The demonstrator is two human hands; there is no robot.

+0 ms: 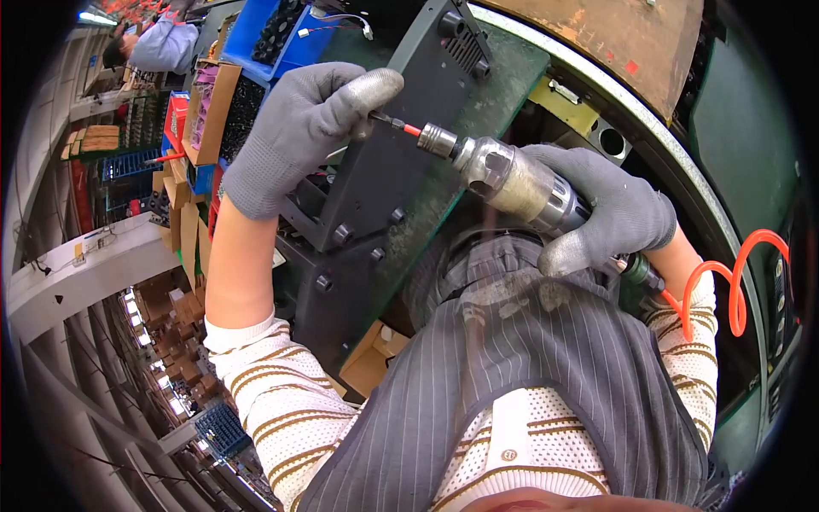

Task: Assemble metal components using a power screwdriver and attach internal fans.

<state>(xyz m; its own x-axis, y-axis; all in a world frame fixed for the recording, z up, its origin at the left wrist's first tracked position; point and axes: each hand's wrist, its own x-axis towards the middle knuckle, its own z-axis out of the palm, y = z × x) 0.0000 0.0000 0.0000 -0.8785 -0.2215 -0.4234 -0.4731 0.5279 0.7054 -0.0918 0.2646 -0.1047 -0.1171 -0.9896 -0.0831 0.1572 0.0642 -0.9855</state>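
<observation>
My right hand (pixel 610 209), in a grey glove, is wrapped round the body of an air screwdriver (pixel 520 183) with a silver, worn casing. The tool points up and to the left, across my lap. A slim driver bit (pixel 394 122) with a red band sticks out of its chuck. My left hand (pixel 299 128), gloved too, pinches the bit's tip between thumb and fingers; whether a screw is there is hidden. Behind and below that hand lies a black casing (pixel 375 162) with round feet and vent slots, on a dark green worktop (pixel 490 102).
An orange coiled air hose (pixel 735 290) runs from the tool's rear to the right. Blue bins (pixel 294 47) of small black parts and an open cardboard box (pixel 213 111) of purple pieces stand at the upper left. A brown board (pixel 614 43) lies at the top right. A person (pixel 162 43) is far left.
</observation>
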